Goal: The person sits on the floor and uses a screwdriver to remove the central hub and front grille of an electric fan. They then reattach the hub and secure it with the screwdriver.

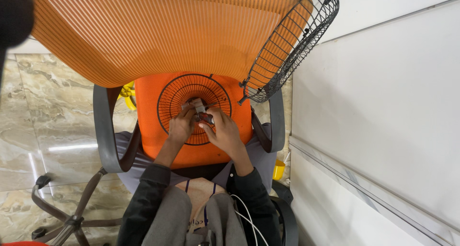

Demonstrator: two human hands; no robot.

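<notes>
Hands (pixel 203 126) pinch a small grey metal part (pixel 197 104) over a round wire grille (pixel 167 102) on orange mesh.

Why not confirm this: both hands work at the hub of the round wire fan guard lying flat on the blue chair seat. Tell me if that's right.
One detail is wrong: the chair seat is orange, not blue. The head view shows the left hand and right hand at the hub of the round wire fan guard lying flat on it.
</notes>
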